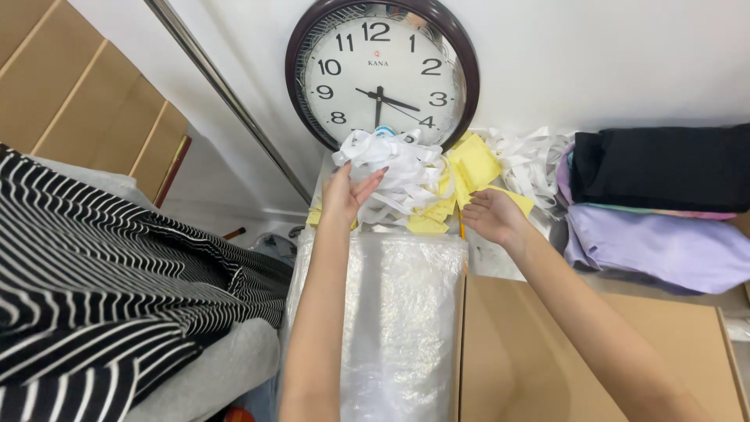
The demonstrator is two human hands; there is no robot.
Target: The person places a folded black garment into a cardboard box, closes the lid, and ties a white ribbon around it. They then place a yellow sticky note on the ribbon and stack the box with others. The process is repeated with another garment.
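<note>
My left hand (348,194) reaches into a tangled bundle of white ribbon strips (394,168), with its fingers closed on some of the strips. My right hand (492,215) rests on a heap of yellow paper tags (469,168) next to the ribbon, its fingers curled at the edge of the tags. Both heaps lie on a small surface under a round wall clock (381,72). In front of my hands stands a clear plastic bag (398,312).
A brown cardboard box (594,352) sits at the right front. Folded black cloth (664,166) and lilac cloth (664,246) lie stacked at the right. Black-and-white striped fabric (101,273) covers the left. More white strips (527,160) lie behind the tags. A metal pole (226,94) slants up left.
</note>
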